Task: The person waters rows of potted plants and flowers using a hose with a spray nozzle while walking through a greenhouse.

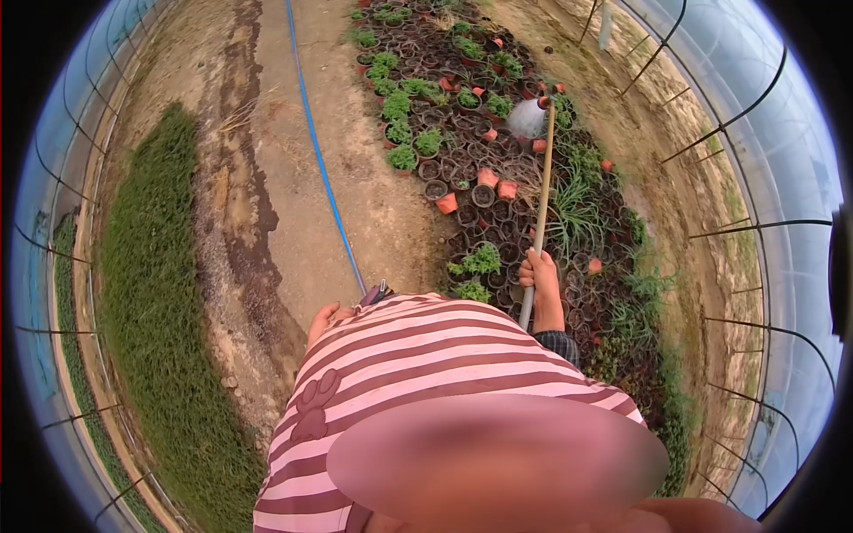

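Watering wand (546,178): lies inside the right hand (540,271), running almost straight up and away over the pots (484,195), with a short length below the grip.
Right hand: closed, with fingers wrapped round the pale shaft; reaches forward from a dark checked sleeve (558,345).
Sprayer head (544,103): sits reddish and small at the wand's far tip, well apart from the hand; throws a white fan of water (526,121) leftward and down.
Left hand (327,317): mostly hidden behind the striped garment (426,342), near the lower visible end of the blue hose (313,142); cannot tell whether spread or closed on anything.
Pot bed edges: border bare soil on both long sides, with pots packed close beneath the wand.
Open room: widest on the soil path (298,213) left of the pots, crossed lengthwise by the hose; narrower on the right, between pots and plastic wall (791,133).
Pot textures: round, dark-rimmed and mostly brown inside, mixed with orange-red pots (447,203), some tipped over, and bushy green plants (402,157).
Far left: dense, grassy green strip (151,266), long and ragged-edged.
Outer sides: translucent film over thin dark hoops (755,226).
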Motion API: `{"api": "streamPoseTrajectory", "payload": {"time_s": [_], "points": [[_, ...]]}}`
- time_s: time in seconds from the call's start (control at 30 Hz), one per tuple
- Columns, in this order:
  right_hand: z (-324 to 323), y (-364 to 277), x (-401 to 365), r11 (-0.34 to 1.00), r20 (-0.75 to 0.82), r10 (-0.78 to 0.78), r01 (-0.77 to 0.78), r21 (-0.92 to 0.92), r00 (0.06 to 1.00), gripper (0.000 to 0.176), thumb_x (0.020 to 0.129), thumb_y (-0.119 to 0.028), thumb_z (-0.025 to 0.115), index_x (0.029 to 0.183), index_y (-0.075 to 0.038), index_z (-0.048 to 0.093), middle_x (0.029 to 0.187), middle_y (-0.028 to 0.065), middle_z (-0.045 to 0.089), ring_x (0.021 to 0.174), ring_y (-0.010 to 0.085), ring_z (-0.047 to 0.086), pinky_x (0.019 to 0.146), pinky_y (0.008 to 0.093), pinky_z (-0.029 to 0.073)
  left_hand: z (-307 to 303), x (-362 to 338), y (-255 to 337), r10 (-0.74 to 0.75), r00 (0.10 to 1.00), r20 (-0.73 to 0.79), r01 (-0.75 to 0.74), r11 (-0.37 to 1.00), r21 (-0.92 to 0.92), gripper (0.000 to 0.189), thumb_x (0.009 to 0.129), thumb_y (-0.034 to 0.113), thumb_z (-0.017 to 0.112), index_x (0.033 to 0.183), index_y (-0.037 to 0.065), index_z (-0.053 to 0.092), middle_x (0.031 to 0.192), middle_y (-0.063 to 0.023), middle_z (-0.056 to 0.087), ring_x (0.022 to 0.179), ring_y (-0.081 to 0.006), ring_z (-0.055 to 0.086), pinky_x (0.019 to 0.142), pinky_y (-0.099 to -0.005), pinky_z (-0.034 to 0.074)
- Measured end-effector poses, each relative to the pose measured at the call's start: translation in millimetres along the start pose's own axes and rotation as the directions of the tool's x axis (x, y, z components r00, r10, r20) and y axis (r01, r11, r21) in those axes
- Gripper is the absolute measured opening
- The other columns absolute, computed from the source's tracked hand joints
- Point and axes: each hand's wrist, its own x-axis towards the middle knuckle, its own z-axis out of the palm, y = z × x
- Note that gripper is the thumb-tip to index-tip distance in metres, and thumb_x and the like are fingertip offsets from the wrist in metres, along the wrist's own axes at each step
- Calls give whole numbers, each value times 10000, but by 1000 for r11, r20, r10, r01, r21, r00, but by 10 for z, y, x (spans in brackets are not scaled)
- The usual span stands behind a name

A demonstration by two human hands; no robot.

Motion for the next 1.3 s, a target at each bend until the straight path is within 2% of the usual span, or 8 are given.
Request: {"api": "streamPoseTrajectory", "payload": {"time_s": [0.23, 0.33, 0.53, 0.73, 0.83, 0.97, 1.07, 1.3], "points": [[422, 42, -3, 993, 168, 75, -88, 73, 983, 98, 938, -151, 480, 956, -66, 434, 627, -32, 322, 483, 40, 286, 380, 184, 225, -156, 25, 62, -2, 998, -62, -3, 997, -81, 311, 902, 256, 386, 660, 76, 463, 534, -11, 457, 502, -158, 440, 529, -273, 402], [627, 72, 24, 989, 236, 95, -119, 86, 967, 102, 941, -151, 475, 977, -58, 454, 624, -32, 326, 476, 38, 286, 376, 183, 219, -516, 83, 187, -172, 917, 360, 272, 930, -247, 195, 897, 193, 455, 846, 15, 514, 656, -49, 546, 598, -149, 520, 607, -286, 454], [1030, 160, 69, 988, 285, 132, -149, 39, 949, 99, 934, -148, 485, 954, -58, 448, 622, -32, 333, 470, 36, 291, 375, 182, 221, -338, -238, 215, 404, 911, -78, -321, 817, 479, 454, 847, 29, 577, 1238, -4, 349, 987, -132, 571, 838, -153, 577, 795, -323, 474], [1460, 356, 89, 992, 221, 124, -119, -35, 967, 114, 925, -150, 501, 938, -55, 439, 625, -27, 344, 468, 35, 296, 376, 186, 222, -429, -367, 573, 471, 882, -20, -408, 782, 471, 150, 882, 182, 528, 912, 39, 493, 701, -48, 564, 599, -137, 522, 591, -281, 447], [1618, 443, 119, 994, 185, 105, -101, -34, 977, 110, 924, -143, 498, 931, -52, 436, 624, -26, 343, 465, 37, 297, 374, 190, 220, -799, -178, 1119, -128, 984, 122, 153, 963, -223, 259, 885, 267, 457, 689, 98, 455, 554, -15, 486, 501, -159, 454, 509, -291, 389], [1888, 559, 91, 998, 147, 57, -55, -17, 988, 82, 913, -117, 498, 923, -53, 448, 620, -30, 356, 454, 39, 315, 357, 182, 227, -782, -481, 1441, -106, 962, 251, 167, 957, -238, 282, 882, 262, 429, 648, 103, 436, 556, -21, 480, 509, -166, 457, 526, -320, 398], [2109, 654, 15, 999, 115, 38, -36, -19, 993, 86, 908, -112, 502, 931, -55, 442, 623, -32, 356, 461, 39, 320, 359, 183, 229, -628, -652, 1489, 451, 867, -212, -391, 880, 270, 250, 884, 230, 430, 684, 82, 442, 596, -24, 493, 526, -156, 462, 532, -307, 402], [2500, 935, -233, 998, 154, 46, -51, 27, 987, 100, 916, -113, 497, 962, -59, 427, 628, -32, 336, 474, 36, 303, 375, 181, 222, -1262, -604, 2122, -127, 968, 218, 205, 899, -388, 224, 871, 212, 446, 694, 79, 414, 580, 10, 410, 514, -116, 424, 505, -268, 382]]}}
